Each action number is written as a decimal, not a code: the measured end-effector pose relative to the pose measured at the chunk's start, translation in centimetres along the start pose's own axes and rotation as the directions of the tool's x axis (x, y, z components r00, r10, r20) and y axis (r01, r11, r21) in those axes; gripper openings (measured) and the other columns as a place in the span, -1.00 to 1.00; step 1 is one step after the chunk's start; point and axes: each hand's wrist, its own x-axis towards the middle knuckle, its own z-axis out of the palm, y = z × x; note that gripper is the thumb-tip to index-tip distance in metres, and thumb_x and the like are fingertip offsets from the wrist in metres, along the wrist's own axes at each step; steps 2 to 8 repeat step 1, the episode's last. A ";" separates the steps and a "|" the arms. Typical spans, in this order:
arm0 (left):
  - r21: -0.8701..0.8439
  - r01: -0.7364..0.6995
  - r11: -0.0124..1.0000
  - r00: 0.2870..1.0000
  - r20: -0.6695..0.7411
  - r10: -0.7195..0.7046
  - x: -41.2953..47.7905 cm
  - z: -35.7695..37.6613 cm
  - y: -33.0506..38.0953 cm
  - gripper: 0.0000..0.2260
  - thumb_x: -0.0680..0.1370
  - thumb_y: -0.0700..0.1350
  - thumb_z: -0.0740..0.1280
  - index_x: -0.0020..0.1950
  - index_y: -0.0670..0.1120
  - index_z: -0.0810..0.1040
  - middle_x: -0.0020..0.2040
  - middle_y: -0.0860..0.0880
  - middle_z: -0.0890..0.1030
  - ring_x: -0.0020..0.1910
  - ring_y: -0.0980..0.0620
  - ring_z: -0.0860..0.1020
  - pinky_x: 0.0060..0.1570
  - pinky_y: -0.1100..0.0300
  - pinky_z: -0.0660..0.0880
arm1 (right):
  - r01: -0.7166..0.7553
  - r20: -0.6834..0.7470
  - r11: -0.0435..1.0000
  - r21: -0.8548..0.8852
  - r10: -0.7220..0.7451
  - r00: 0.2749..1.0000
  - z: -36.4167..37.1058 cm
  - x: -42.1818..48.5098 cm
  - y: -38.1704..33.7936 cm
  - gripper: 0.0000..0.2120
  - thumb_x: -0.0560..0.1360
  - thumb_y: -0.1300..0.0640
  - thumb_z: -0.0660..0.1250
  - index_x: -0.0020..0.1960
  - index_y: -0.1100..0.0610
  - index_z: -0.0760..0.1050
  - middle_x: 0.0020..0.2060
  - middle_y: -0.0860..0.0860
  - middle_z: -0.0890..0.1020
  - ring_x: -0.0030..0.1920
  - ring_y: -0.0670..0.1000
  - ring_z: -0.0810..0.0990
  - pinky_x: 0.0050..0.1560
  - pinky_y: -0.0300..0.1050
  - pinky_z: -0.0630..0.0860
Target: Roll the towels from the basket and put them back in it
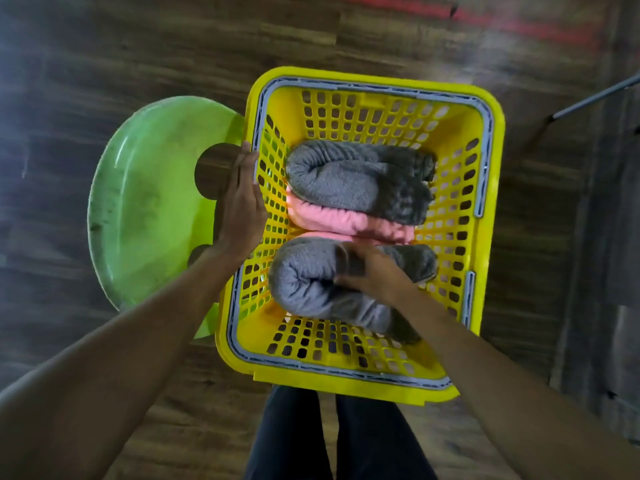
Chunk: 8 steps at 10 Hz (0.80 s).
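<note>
A yellow slotted basket (pixel 374 382) with a grey handle rim sits below me. Inside lie a rolled grey towel (pixel 349 180) at the far side, a rolled pink towel (pixel 332 221) beneath and between, and a second rolled grey towel (pixel 304 282) nearer me. My right hand (pixel 372 271) is curled over the top of the near grey roll, gripping it. My left hand (pixel 242 199) lies flat with straight fingers against the outside of the basket's left rim.
A green plastic stool (pixel 145 202) with round holes stands under the basket's left side. The floor is dark wood planks. My dark-trousered legs (pixel 332 441) show below the basket. A grey rod (pixel 595 97) and dark fabric stand at the right.
</note>
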 end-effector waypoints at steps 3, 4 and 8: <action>0.236 -0.011 0.972 0.999 0.043 0.001 -0.9 -0.3 1.7 -0.53 0.57 -0.22 0.18 0.50 -0.17 0.27 0.55 -0.18 0.18 0.55 -0.20 0.10 0.51 -0.15 0.03 | -0.094 -0.264 0.987 0.128 0.126 0.956 -3.4 -0.3 -0.8 -0.56 0.49 -0.01 0.41 0.32 0.11 0.48 0.18 0.11 0.62 0.18 0.10 0.59 0.15 -0.09 0.47; 0.236 -0.011 0.972 0.999 0.043 0.001 -0.9 -0.3 1.7 -0.53 0.57 -0.22 0.18 0.50 -0.17 0.27 0.55 -0.18 0.18 0.55 -0.20 0.10 0.51 -0.15 0.03 | -0.094 -0.264 0.987 0.128 0.126 0.956 -3.4 -0.3 -0.8 -0.56 0.49 -0.01 0.41 0.32 0.11 0.48 0.18 0.11 0.62 0.18 0.10 0.59 0.15 -0.09 0.47; 0.236 -0.011 0.972 0.999 0.043 0.001 -0.9 -0.3 1.7 -0.53 0.57 -0.22 0.18 0.50 -0.17 0.27 0.55 -0.18 0.18 0.55 -0.20 0.10 0.51 -0.15 0.03 | -0.094 -0.264 0.987 0.128 0.126 0.956 -3.4 -0.3 -0.8 -0.56 0.49 -0.01 0.41 0.32 0.11 0.48 0.18 0.11 0.62 0.18 0.10 0.59 0.15 -0.09 0.47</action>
